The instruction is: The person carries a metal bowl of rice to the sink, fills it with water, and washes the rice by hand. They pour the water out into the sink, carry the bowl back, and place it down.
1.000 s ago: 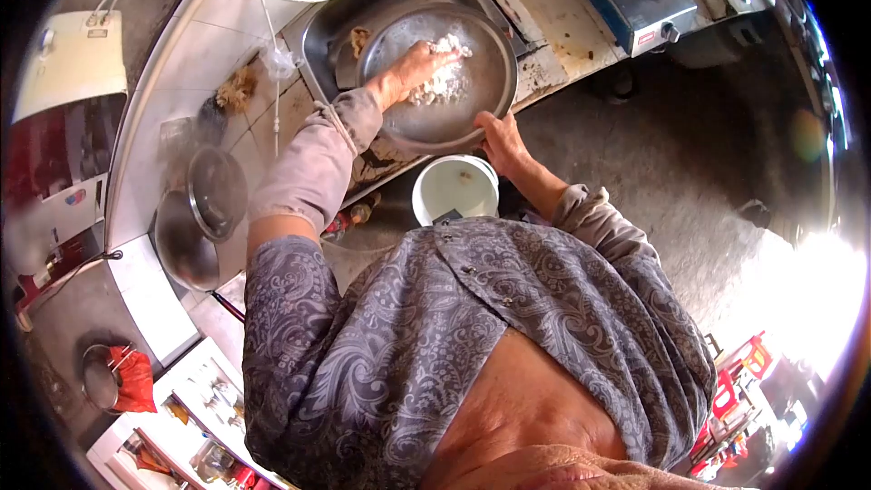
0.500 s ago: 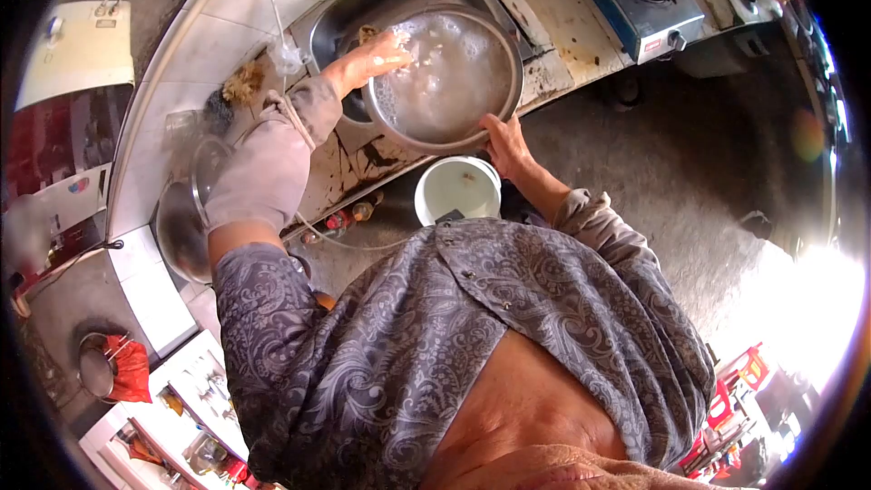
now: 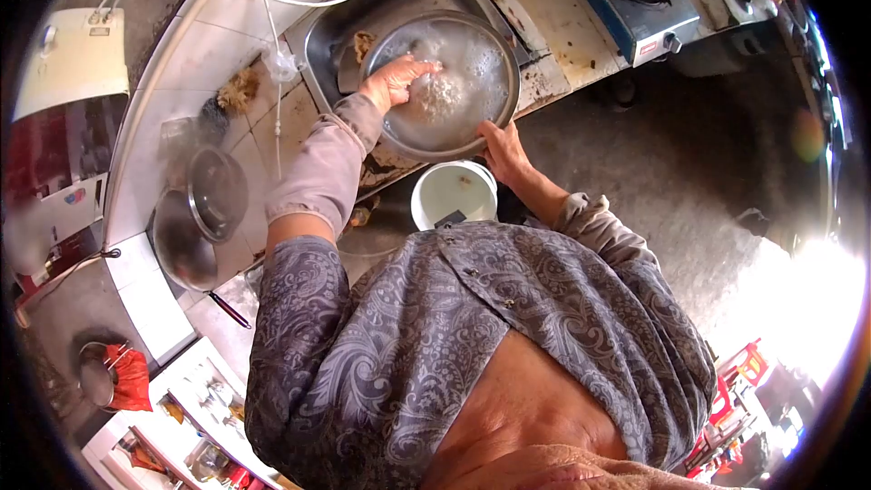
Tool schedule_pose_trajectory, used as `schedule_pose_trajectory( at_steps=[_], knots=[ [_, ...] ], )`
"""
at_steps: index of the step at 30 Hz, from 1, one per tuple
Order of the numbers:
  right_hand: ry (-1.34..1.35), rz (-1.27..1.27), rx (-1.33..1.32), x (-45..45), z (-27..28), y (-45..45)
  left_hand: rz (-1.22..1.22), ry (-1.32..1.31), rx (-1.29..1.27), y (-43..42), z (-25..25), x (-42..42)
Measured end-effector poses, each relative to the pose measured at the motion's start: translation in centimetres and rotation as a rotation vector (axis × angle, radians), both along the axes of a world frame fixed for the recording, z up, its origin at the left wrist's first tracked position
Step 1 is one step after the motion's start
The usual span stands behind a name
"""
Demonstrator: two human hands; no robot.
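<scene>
A round metal basin [image 3: 514, 98] of cloudy, foamy water rests over the near part of the steel sink [image 3: 337, 32]. My left hand [image 3: 396, 82] reaches over its left side, fingers stretched out and apart at the water. Beside those fingertips is a pale, lumpy patch [image 3: 439, 98]; I cannot tell whether it is grains or churned water. At the basin's near right edge, my right hand [image 3: 504, 147] grips the rim. Below the basin stands a white bucket [image 3: 422, 202], partly covered by my shirt.
A brown scrubber [image 3: 238, 91] lies on the tiled counter to the left, near a metal bowl [image 3: 218, 195] and a wok [image 3: 184, 245]. A gas stove [image 3: 655, 34] is at the upper right. A white hose [image 3: 299, 2] crosses above the sink.
My left hand has moved right, from the basin's left edge further over the water, and the pale patch is now more distinct. My right hand still holds the rim.
</scene>
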State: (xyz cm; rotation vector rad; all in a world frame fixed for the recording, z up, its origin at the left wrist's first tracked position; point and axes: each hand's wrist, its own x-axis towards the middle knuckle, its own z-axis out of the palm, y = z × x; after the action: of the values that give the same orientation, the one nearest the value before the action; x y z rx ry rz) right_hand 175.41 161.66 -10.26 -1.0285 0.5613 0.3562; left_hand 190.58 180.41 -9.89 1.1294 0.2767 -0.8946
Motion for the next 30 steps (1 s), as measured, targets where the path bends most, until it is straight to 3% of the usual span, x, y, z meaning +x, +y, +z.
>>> schedule_pose_trajectory(
  at_steps=[3, 5, 8, 9, 12, 13, 18, 20, 24, 30],
  knots=[
    [0.095, 0.109, -0.072, 0.2, 2.8, -0.7, 0.028, -0.010, -0.125, -2.1, 3.0, -1.4],
    [0.077, 0.020, -0.099, 0.2, 3.7, -0.2, 0.014, -0.058, -0.048, -2.4, 4.8, -1.8],
    [0.053, -0.042, -0.070, 0.0, 3.9, 0.2, 0.039, -0.089, -0.040, -2.0, 3.5, -1.1],
    [0.048, -0.051, -0.049, 0.0, 3.9, 0.2, 0.163, -0.082, 0.014, -2.2, 2.9, -1.0],
    [0.033, 0.067, -0.048, 0.2, 1.9, -0.4, 0.121, -0.179, -0.008, 0.3, 2.1, -0.6],
    [0.040, 0.086, -0.045, 0.2, 1.9, -0.4, 0.138, -0.121, 0.029, -0.8, 6.3, -1.7],
    [0.027, 0.041, -0.035, 0.1, 2.9, -0.1, -0.266, -0.560, 0.322, 3.7, 4.2, 0.2],
    [0.021, 0.026, -0.027, 0.1, 2.8, -0.1, -0.259, -0.038, 0.387, 2.0, 11.4, -1.7],
    [0.005, 0.057, -0.019, 0.1, 2.2, -0.3, -0.214, 0.074, 0.493, 2.6, 11.5, -2.9],
    [0.014, 0.035, 0.024, 0.1, 1.7, -0.3, -0.003, 0.278, 0.307, 2.7, 5.3, -3.7]
  ],
)
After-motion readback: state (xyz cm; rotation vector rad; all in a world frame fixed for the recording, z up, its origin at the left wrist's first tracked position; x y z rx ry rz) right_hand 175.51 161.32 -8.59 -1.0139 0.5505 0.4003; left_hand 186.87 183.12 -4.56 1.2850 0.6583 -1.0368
